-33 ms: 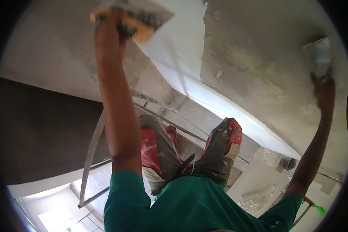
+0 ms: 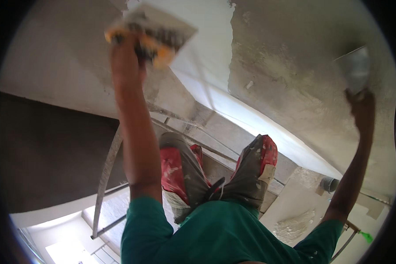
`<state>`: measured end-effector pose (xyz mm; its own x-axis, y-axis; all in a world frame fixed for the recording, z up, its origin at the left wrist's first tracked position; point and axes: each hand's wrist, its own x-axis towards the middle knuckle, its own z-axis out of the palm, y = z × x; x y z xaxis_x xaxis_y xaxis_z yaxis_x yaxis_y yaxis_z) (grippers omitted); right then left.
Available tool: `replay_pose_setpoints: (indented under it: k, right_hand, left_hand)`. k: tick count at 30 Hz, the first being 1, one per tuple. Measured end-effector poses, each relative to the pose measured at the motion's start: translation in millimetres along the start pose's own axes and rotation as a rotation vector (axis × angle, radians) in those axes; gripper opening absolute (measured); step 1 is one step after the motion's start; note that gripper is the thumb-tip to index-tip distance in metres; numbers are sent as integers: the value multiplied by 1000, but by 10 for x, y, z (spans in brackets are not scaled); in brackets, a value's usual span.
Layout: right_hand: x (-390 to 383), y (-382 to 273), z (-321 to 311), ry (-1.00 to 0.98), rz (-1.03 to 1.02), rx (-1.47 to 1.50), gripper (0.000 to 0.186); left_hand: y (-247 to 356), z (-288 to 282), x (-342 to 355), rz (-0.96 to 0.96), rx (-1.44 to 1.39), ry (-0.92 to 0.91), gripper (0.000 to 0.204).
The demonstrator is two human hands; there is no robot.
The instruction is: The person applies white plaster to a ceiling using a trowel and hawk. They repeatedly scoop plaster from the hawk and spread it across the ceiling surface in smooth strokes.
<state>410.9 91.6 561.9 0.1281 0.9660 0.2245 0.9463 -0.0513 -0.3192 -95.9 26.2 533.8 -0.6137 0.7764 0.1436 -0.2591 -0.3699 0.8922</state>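
Observation:
Raised at the upper left, my left hand (image 2: 128, 57) is closed round the orange-and-black handle of a wide plastering trowel (image 2: 174, 25). Its pale rectangular blade is smeared with motion, and I cannot tell whether anything lies on it. Out at the upper right, my right hand (image 2: 363, 108) grips a putty knife (image 2: 356, 66) with a broad metal blade. The knife is at the grey plastered wall (image 2: 277, 57), its far edge blurred against the surface. A ragged edge divides this grey coat from a whiter strip (image 2: 207, 48).
Below me are a metal frame (image 2: 104, 180) and boards or tiles around my paint-spotted trouser legs (image 2: 180, 171). A grey pipe end (image 2: 329, 184) sits low on the right, near a whitish smeared board (image 2: 295, 211). A dark opening (image 2: 53, 154) fills the left side.
My right hand and the putty knife have shifted left along the wall. My left hand and the trowel have come slightly down, nearer to me.

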Motion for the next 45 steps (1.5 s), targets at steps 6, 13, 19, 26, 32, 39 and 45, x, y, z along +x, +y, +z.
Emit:
replay_pose_setpoints:
  k: [6,13,19,26,32,39,45]
  right_hand:
    - [-981,-753,1186,-432,-73,458,20]
    - [-723,-1383,2019,-555,-234,524,24]
    - [-373,-1791,2285,-838,-108,418,27]
    - [-109,-1670,2620,-704,-233,390,30]
    - [276,-1023,2815,-708,-19,463,38]
    - [-4,-180,2741,-398,160,519,36]
    - [-601,447,2751,-208,546,477,29]
  left_hand:
    - [-961,-419,-499,-177,-75,-87,48]
    - [-1393,-155,-322,-307,73,50,44]
    - [-1509,-285,-214,-380,151,69,39]
    - [-1851,-227,140,200,903,-808,53]
    - [-2691,359,536,438,1001,-1129,55]
    - [-3732,656,268,-248,848,-930,37]
    - [-3801,1302,-181,-1006,95,-367,47]
